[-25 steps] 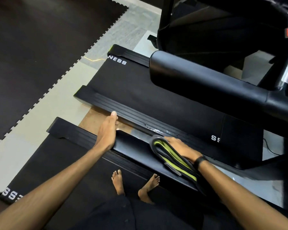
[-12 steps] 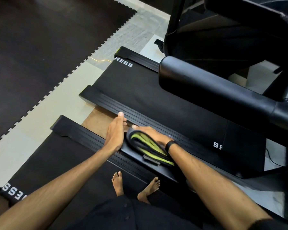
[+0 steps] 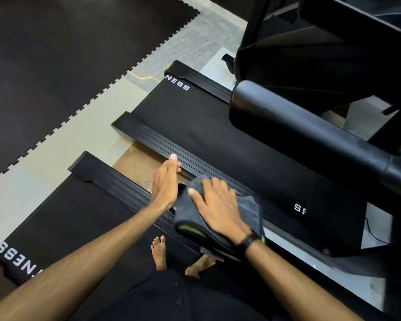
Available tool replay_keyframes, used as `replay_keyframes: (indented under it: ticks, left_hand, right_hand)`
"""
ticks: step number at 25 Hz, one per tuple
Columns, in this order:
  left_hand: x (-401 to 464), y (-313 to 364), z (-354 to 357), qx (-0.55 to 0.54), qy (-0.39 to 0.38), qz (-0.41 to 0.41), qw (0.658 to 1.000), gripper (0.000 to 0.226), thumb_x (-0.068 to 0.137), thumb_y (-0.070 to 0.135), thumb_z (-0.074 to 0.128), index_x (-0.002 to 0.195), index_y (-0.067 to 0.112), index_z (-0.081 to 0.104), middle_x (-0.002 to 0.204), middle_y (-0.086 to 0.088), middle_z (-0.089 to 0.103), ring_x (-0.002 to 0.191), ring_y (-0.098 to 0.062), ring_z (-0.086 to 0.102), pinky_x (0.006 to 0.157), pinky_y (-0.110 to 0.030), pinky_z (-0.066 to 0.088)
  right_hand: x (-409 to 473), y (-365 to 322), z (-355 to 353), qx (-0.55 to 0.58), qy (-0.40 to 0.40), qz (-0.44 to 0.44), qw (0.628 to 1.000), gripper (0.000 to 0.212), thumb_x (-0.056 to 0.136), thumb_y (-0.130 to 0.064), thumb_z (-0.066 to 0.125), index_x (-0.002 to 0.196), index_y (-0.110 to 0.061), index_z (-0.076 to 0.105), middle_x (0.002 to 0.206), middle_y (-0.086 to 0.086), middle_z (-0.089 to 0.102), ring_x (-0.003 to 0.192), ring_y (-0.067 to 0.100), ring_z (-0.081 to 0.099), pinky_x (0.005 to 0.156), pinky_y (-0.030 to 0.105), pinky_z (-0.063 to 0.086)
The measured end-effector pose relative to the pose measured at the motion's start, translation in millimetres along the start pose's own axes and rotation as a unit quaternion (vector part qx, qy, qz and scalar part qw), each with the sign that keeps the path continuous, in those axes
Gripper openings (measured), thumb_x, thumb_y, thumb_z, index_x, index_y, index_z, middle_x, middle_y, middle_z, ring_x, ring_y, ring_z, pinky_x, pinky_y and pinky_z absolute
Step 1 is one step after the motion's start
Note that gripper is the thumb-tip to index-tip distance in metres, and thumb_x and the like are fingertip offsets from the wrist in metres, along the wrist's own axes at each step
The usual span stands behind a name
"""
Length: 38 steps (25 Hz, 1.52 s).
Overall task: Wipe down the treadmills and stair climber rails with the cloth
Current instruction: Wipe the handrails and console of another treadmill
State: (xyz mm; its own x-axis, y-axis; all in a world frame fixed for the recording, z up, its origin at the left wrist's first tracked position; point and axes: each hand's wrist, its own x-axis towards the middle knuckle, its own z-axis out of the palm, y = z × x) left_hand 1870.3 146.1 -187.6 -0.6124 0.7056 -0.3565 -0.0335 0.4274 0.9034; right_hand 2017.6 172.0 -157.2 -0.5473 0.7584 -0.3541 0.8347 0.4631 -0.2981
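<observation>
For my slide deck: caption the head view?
Right hand presses grey cloth on treadmill side rail; left hand alongside.

The right hand [image 3: 218,209] hides the middle of the cloth [image 3: 250,212]. Belt lettering [image 3: 299,208] at centre right is partly covered. The console [image 3: 333,42] runs off upper right.

Right hand [image 3: 218,205]: flat on the cloth [image 3: 252,209], which lies on the near treadmill's side rail [image 3: 116,181]. Left hand [image 3: 164,181]: just left of the cloth, touching it. Second treadmill [image 3: 218,144]: beyond both hands. Bare feet [image 3: 159,252]: below the hands, on the near belt [image 3: 67,216].
</observation>
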Motion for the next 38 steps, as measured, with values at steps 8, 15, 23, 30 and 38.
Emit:
replay_keyframes:
  ticks: [8, 15, 23, 30, 38]
  left_hand:
    - [-5, -1, -2, 0.013, -0.013, 0.01, 1.0, 0.052, 0.106, 0.049, 0.026, 0.105, 0.014, 0.064, 0.103, -0.005, 0.067, 0.104, -0.023, 0.062, 0.099, -0.042, 0.048]
    - [-1, -4, 2, -0.035, 0.005, -0.001, 0.999, 0.051, 0.106, 0.048, 0.029, 0.105, 0.012, 0.065, 0.101, -0.006, 0.067, 0.1, -0.021, 0.063, 0.096, -0.039, 0.048]
    - [-2, -4, -3, -0.082, -0.008, -0.048, 0.995, 0.066, 0.103, 0.06, 0.021, 0.109, 0.012, 0.065, 0.104, -0.003, 0.068, 0.099, -0.015, 0.063, 0.078, -0.022, 0.043]
    - [-5, -5, 1, -0.061, 0.017, 0.001, 0.998, 0.065, 0.096, 0.065, 0.018, 0.111, 0.019, 0.062, 0.111, 0.002, 0.064, 0.11, -0.016, 0.059, 0.098, -0.034, 0.043]
    - [-3, -6, -1, -0.077, 0.031, 0.013, 0.996, 0.068, 0.104, 0.056, 0.018, 0.107, 0.008, 0.066, 0.105, -0.003, 0.067, 0.104, -0.017, 0.061, 0.086, -0.02, 0.043]
  right_hand:
    - [29, 73, -5, 0.288, -0.17, 0.063, 0.94, 0.032, 0.105, -0.016, 0.048, 0.129, -0.001, 0.062, 0.13, 0.021, 0.063, 0.121, 0.03, 0.059, 0.106, 0.043, 0.043]
    - [-73, 89, -15, 0.004, -0.034, 0.022, 0.999, 0.085, 0.086, -0.084, 0.008, 0.14, -0.03, 0.044, 0.118, -0.011, 0.049, 0.11, 0.014, 0.044, 0.1, 0.037, 0.036]
    - [62, -2, 0, 0.223, -0.098, -0.022, 0.97, 0.039, 0.102, -0.049, 0.046, 0.118, -0.017, 0.064, 0.114, 0.006, 0.065, 0.108, 0.023, 0.056, 0.093, 0.04, 0.044]
    - [9, 74, -9, 0.142, -0.126, 0.132, 0.973, 0.03, 0.104, -0.035, 0.048, 0.117, -0.017, 0.067, 0.118, 0.012, 0.069, 0.114, 0.028, 0.062, 0.083, 0.032, 0.043]
    - [58, -19, -2, 0.135, -0.06, 0.069, 0.987, 0.045, 0.1, -0.056, 0.038, 0.082, -0.021, 0.059, 0.092, 0.006, 0.063, 0.089, 0.027, 0.053, 0.079, 0.039, 0.039]
